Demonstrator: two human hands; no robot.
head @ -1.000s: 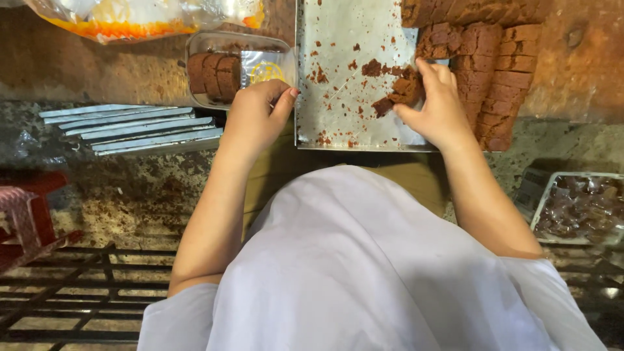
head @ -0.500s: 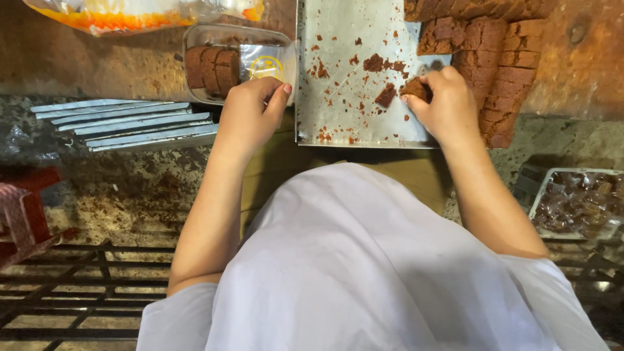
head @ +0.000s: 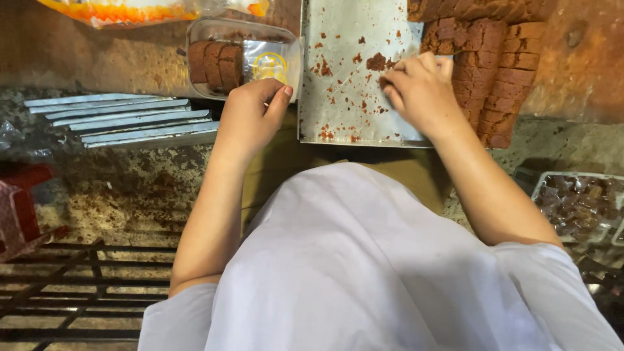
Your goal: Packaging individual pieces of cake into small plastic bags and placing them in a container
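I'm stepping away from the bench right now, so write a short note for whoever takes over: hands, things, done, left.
Left hand: rests at the near edge of the clear plastic tray, not closed on it.
Right hand: fingers curled over the metal sheet; whether they pinch anything cannot be told.
Things: three brown slices stand in the tray; stacked slices lie right of the sheet; crumbs litter it.
Done: tray partly filled.
Left: the tray has room; many slices remain.
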